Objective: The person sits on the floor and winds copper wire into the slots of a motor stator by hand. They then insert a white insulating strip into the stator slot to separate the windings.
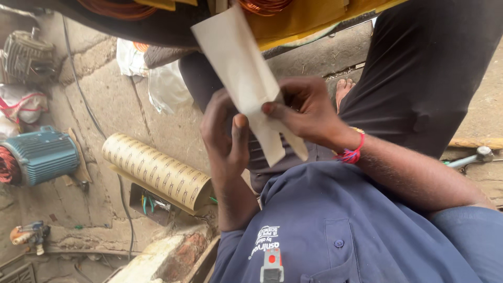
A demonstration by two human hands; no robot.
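Both of my hands hold a long cream strip of stiff paper (238, 63) in front of my blue shirt. My left hand (225, 136) is on the strip's lower part, thumb up against its edge. My right hand (309, 110), with a red thread band at the wrist, pinches the strip from the right, a fingertip pressed on its face. The lower end of the strip is folded into two narrow flaps below my fingers. Its upper end reaches up to a yellow-lined frame with copper wire coils (264, 6) at the top edge.
A roll of cream patterned paper (157, 170) lies on the stone floor at left, over a small box of tools. A teal electric motor (42, 154) and a grey motor (23, 55) stand at far left. Plastic bags (167, 86), a black-trousered leg (419, 68) and a bare foot (343, 86) are near.
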